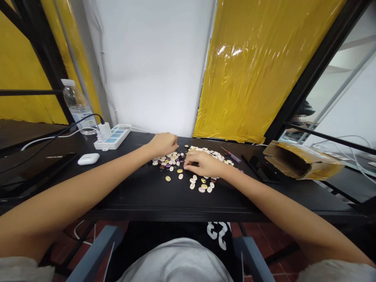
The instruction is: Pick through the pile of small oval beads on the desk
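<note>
Small oval button-like pieces lie scattered over the black table, mostly cream, with some yellow, purple and brown. My left hand is at the far side of the left cluster, fingers curled under; what they hold, if anything, is hidden. Lower and to the right, my right hand reaches in over the pieces between the left cluster and the back pile. Its fingers are bent and closed, and I cannot make out anything between them. A yellow piece lies apart, nearer the front edge.
A screwdriver with a red and purple handle lies right of the pile, near a black phone and an open cardboard box. On the left are a power strip, a white earbud case and a water bottle.
</note>
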`<state>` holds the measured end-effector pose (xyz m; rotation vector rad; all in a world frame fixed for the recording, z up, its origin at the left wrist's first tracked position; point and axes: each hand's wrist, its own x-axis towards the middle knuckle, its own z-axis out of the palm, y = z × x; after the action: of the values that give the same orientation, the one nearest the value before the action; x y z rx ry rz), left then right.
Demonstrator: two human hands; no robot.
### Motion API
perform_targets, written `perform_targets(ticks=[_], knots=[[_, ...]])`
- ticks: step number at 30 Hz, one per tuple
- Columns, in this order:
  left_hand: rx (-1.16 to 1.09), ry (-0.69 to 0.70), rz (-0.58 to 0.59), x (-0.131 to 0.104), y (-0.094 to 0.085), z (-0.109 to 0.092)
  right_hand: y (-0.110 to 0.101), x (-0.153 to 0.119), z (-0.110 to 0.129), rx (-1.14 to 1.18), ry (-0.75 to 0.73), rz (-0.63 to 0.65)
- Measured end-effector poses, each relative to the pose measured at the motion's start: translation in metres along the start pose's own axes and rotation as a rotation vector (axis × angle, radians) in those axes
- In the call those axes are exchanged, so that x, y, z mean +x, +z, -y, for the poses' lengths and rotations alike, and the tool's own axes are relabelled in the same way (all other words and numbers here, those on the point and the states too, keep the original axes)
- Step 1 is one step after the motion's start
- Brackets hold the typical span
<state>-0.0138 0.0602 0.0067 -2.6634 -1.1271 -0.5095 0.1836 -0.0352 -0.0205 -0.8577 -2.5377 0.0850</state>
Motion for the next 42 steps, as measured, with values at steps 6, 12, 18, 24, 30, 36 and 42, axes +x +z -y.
perform_targets(ticks=[6,12,18,24,30,36,42], knots=[[-0.087,0.091,-0.055,-0.003,-0.004,-0.014,-0.002,0.001,-0.003,-0.098,0.101,-0.142],[-0.3,0.339,-0.144,-0.01,-0.006,-0.029,-0.008,-0.003,-0.021,0.135,0.298,-0.421],[-0.274,0.426,-0.198,-0.012,-0.003,-0.036,-0.003,0.0,-0.03,0.666,0.353,-0.429],[-0.278,0.419,-0.193,-0.01,0.0,-0.035,-0.003,-0.001,-0.03,0.835,0.413,-0.386],[-0.266,0.355,-0.167,-0.009,0.003,-0.035,-0.019,-0.004,-0.028,0.699,0.42,-0.297],[-0.277,0.3,-0.137,-0.01,0.002,-0.036,-0.049,-0.024,-0.027,0.546,0.462,0.053],[-0.298,0.287,-0.131,-0.011,0.003,-0.038,-0.052,-0.034,-0.033,0.388,0.416,0.175]])
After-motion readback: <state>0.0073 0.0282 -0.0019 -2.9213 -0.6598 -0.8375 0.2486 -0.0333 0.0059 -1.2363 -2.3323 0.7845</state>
